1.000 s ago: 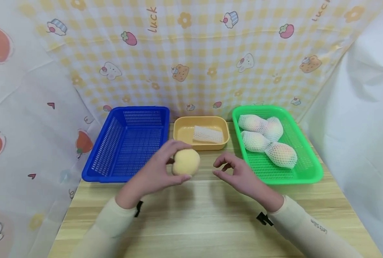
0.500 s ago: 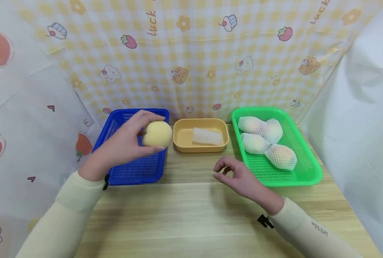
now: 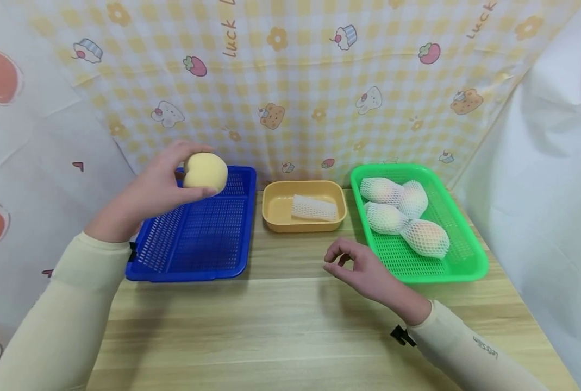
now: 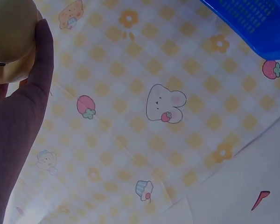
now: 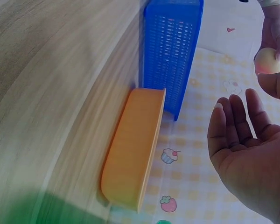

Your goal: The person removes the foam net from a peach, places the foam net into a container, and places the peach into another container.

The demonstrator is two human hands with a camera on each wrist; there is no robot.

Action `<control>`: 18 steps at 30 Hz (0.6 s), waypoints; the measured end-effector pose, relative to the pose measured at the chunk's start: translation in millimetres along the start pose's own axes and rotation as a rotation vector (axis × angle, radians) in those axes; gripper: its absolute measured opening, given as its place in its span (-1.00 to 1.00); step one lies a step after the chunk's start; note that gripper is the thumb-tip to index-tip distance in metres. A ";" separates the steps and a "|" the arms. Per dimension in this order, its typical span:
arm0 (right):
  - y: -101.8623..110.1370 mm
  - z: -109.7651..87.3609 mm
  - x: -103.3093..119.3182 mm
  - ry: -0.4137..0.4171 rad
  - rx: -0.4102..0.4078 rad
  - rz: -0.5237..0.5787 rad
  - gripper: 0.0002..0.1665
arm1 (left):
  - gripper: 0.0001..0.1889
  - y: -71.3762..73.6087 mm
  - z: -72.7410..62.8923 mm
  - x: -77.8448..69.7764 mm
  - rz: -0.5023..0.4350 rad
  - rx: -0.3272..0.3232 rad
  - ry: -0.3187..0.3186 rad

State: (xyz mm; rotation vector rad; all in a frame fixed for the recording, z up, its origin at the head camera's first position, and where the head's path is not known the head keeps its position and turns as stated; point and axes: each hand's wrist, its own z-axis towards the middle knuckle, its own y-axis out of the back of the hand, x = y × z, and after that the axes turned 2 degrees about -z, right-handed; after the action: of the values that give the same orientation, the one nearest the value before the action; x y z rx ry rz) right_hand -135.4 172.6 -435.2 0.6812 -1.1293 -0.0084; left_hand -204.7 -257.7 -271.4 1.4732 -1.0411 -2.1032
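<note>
My left hand grips a pale yellow peach, thumb below and fingers behind it. It holds the peach above the back part of the blue basket. In the left wrist view the peach shows a cleft and a dark stem hollow. The right hand holds nothing, its fingers loosely bent, above the table just left of the green basket. The right wrist view shows those relaxed fingers, with the other hand and the peach beyond them.
Several fruits in white foam nets lie in the green basket. Between the baskets stands a small yellow tray with one loose foam net in it. A checked cloth hangs behind the wooden table.
My left hand has carried the peach from the middle, in front of the yellow tray, leftward and back over the blue basket. The right hand stays nearly still.
</note>
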 end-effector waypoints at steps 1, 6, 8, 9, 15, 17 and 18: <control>-0.2 -0.1 0.2 0.000 0.001 0.000 -0.92 | -0.22 2.1 -0.4 0.3 -0.006 0.004 0.016; -0.1 -0.2 2.3 0.001 -0.001 0.002 -0.92 | -0.21 9.1 3.0 2.0 0.023 0.011 0.043; 0.3 -0.3 3.5 -0.001 -0.002 0.003 -0.92 | -0.22 10.1 6.3 7.5 0.050 0.009 0.043; 0.4 -0.5 3.8 -0.001 -0.001 0.002 -0.91 | -0.22 10.0 8.1 11.6 0.062 0.011 0.046; 1.0 -2.3 5.7 -0.022 0.020 -0.005 -0.92 | -0.19 3.4 24.4 45.9 0.132 0.027 0.122; 0.9 -2.8 6.0 -0.027 0.023 -0.007 -0.91 | -0.17 0.9 31.1 56.0 0.143 0.046 0.143; 0.8 -3.2 6.1 -0.029 0.024 -0.006 -0.91 | -0.16 -0.4 34.5 60.1 0.153 0.058 0.152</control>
State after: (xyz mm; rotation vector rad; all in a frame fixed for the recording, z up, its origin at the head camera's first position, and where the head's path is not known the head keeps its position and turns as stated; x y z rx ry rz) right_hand -130.3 172.7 -430.5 0.7082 -1.1568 -0.0101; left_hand -259.5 -284.8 -304.2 1.5034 -1.1268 -1.8397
